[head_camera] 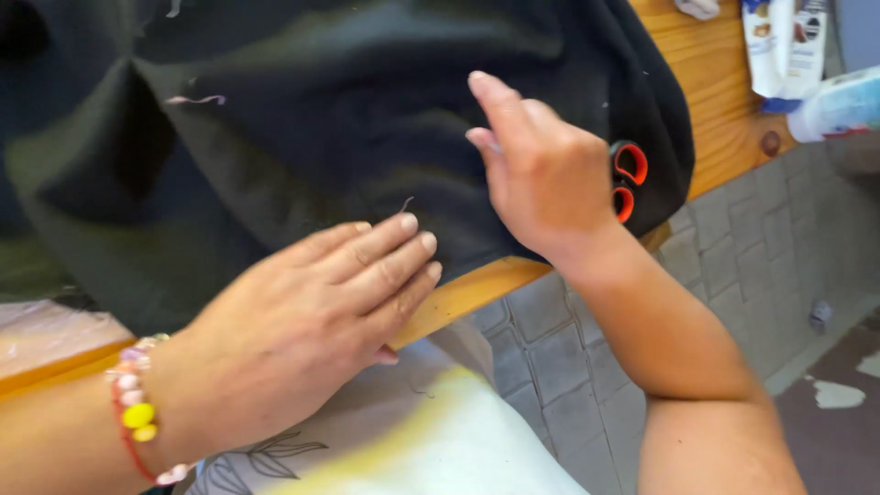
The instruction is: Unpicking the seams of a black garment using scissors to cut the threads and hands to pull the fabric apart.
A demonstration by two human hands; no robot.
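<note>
A large piece of black fabric covers most of the upper half of the frame and lies spread over a wooden tabletop, whose edge runs from the lower left toward the centre right. The left hand comes in from the lower left and lies flat on the lower edge of the fabric, fingers straight and close together, so its grip is wide and holds nothing. On that wrist there is a bracelet of pink, white and yellow beads on a red cord. The right hand is at the centre right, resting on the fabric with the index finger stretched up; the other fingers are curled, and I cannot tell if they pinch something. Just beside this hand, on the right, the orange handles of scissors show on the fabric. Small thread bits lie on the cloth in the upper left. In the upper right corner stand some packages on the wood.
</note>
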